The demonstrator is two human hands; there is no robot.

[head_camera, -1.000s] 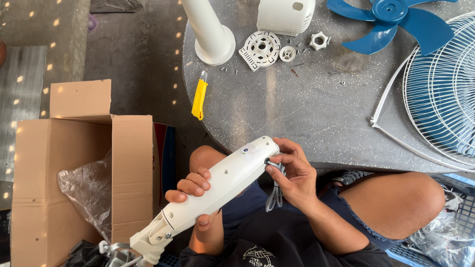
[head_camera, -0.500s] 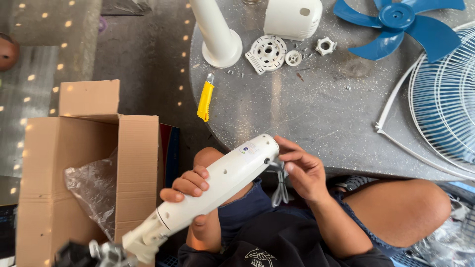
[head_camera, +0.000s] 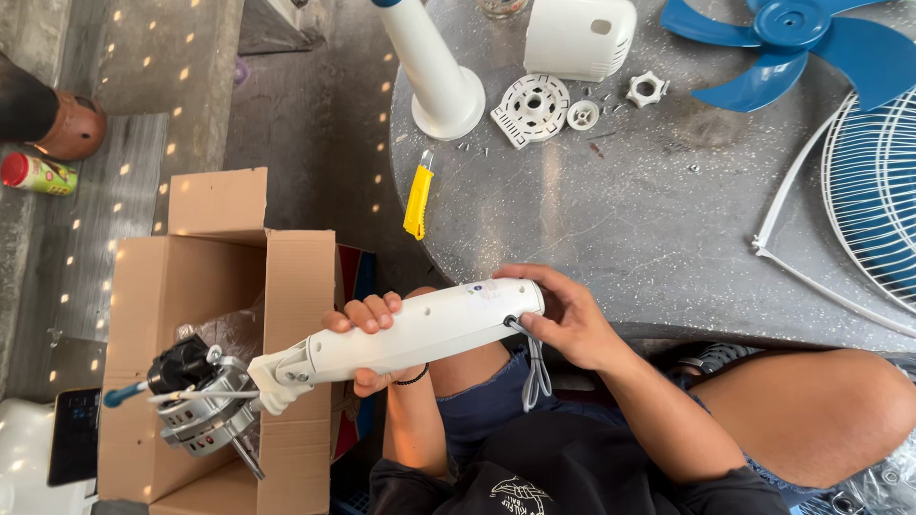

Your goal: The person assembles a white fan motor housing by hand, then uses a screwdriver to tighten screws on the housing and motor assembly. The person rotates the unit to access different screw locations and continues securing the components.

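- Head view: your left hand (head_camera: 367, 329) wraps the white fan column (head_camera: 410, 336) mid-length — right hand (head_camera: 571, 319) grips its cable end.
- Rigid, smooth plastic, prob. motor-heavy (head_camera: 196, 405) at far end — support near it.

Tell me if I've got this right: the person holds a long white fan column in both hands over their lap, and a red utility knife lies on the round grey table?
Not quite: the utility knife is yellow, not red, as the head view shows. The rest holds: the left hand and right hand grip the long white fan column over the lap, and the knife lies on the round grey table.
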